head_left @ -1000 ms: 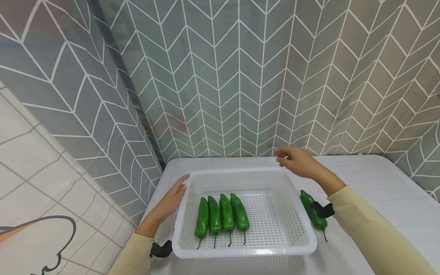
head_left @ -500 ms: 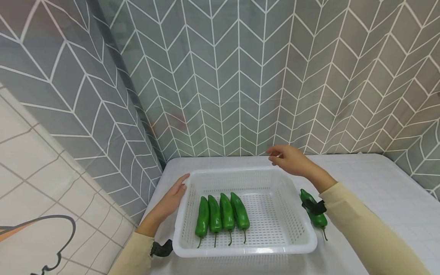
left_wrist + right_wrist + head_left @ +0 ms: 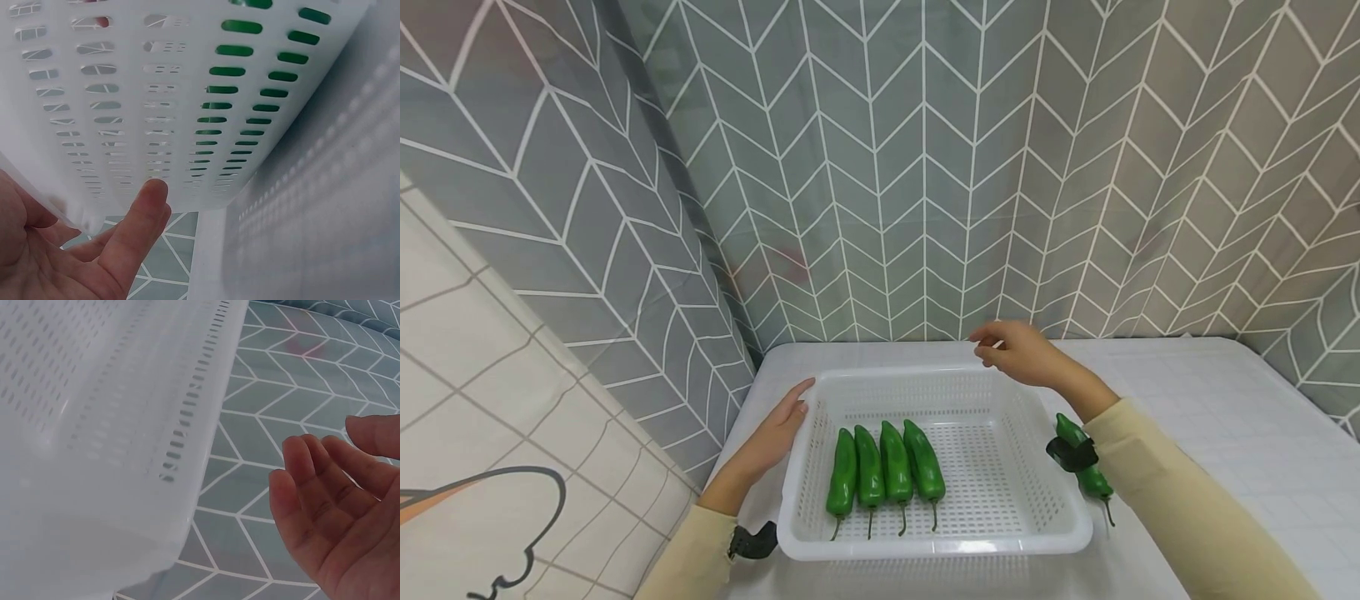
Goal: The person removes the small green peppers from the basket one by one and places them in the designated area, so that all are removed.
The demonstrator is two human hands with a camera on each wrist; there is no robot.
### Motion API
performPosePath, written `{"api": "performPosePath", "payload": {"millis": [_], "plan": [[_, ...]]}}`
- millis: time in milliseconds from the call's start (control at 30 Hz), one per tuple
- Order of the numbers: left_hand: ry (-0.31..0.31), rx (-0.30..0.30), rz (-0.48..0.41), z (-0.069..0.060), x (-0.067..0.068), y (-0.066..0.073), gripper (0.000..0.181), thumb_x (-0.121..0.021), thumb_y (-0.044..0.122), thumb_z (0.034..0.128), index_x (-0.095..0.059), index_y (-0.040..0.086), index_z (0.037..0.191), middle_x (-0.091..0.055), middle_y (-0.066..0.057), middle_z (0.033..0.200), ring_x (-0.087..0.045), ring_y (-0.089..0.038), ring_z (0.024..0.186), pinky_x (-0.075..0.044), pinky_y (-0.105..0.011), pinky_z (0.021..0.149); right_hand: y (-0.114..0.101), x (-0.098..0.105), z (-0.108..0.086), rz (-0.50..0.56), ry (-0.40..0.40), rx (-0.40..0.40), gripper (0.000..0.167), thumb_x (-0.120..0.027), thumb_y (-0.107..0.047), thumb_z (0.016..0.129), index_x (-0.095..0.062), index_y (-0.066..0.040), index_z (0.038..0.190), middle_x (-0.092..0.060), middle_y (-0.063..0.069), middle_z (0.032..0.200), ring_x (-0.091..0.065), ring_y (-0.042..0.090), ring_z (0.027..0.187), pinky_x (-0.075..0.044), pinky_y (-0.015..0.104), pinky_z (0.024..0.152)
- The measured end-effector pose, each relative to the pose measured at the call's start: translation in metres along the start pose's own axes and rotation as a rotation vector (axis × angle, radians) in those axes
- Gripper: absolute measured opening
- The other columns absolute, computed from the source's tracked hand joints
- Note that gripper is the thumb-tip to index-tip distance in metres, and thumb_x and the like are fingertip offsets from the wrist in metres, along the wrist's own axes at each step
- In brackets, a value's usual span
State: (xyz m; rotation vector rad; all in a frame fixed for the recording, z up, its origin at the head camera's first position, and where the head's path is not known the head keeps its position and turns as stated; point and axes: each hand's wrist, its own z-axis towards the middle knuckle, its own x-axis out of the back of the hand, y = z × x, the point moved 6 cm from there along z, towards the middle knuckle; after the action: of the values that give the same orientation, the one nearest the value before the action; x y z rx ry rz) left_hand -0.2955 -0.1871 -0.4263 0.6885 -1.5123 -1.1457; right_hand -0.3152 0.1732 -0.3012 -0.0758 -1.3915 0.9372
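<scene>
My left hand [image 3: 779, 432] rests against the left rim of a white perforated plastic basket [image 3: 932, 548]. In the left wrist view one fingertip [image 3: 154, 187] touches the basket's slotted outer wall and other fingers lie by the rim. Several long green chili peppers [image 3: 870, 471] lie side by side in the basket's left half, stems towards me. My right hand [image 3: 1015, 352] hovers over the far right corner, fingers loosely bent and holding nothing. Another green chili pepper [image 3: 1099, 483] lies on the table right of the basket, partly hidden by the right wrist's black strap.
A white cloth covers the table [image 3: 1195, 392]. Behind it hangs a grey-green curtain [image 3: 925, 167] with a white chevron pattern, which continues down the left side. A white checked cloth [image 3: 535, 400] is at the lower left.
My right hand has drifted left above the basket's far rim, and its sleeve and strap now cover more of the loose pepper. The left hand, basket and peppers have not moved.
</scene>
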Motion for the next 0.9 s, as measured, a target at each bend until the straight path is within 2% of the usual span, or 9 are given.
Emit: {"api": "performPosePath", "payload": {"millis": [100,167,467,900], "plan": [[-0.006,0.001,-0.012,0.001,-0.001,0.0,0.049,-0.029,0.019,0.1137,-0.02,0.013,0.162,-0.055,-0.022,0.137,-0.064,-0.032,0.114,-0.052,-0.045,0.095,0.001,-0.005,0.001,0.018,-0.021,-0.009,0.027,-0.06,-0.006,0.101,-0.064,0.009,0.123,-0.069,0.015,0.102,-0.071,0.027,0.087,-0.058,0.04,0.072],[-0.01,0.0,-0.013,0.001,-0.001,0.0,0.05,-0.029,0.018,0.1136,-0.02,0.013,0.162,-0.056,-0.022,0.137,-0.064,-0.031,0.113,-0.052,-0.042,0.093,0.001,-0.008,0.002,0.023,-0.035,-0.011,0.028,-0.06,-0.006,0.101,-0.063,0.009,0.124,-0.068,0.016,0.103,-0.07,0.028,0.088,-0.058,0.04,0.073],[-0.013,-0.004,-0.025,0.001,0.0,0.0,0.05,-0.029,0.018,0.1134,-0.02,0.011,0.162,-0.056,-0.022,0.136,-0.064,-0.032,0.114,-0.052,-0.043,0.095,-0.002,-0.018,0.006,0.046,-0.065,0.002,0.027,-0.059,-0.006,0.102,-0.063,0.01,0.122,-0.069,0.017,0.099,-0.071,0.028,0.086,-0.058,0.04,0.072],[-0.012,0.002,-0.021,0.001,0.001,0.0,0.05,-0.03,0.019,0.1135,-0.02,0.012,0.162,-0.056,-0.022,0.136,-0.065,-0.031,0.111,-0.053,-0.043,0.093,0.003,-0.035,0.009,0.065,-0.092,-0.028,0.029,-0.058,-0.009,0.102,-0.063,0.009,0.124,-0.069,0.016,0.101,-0.07,0.026,0.086,-0.058,0.039,0.072]]}}
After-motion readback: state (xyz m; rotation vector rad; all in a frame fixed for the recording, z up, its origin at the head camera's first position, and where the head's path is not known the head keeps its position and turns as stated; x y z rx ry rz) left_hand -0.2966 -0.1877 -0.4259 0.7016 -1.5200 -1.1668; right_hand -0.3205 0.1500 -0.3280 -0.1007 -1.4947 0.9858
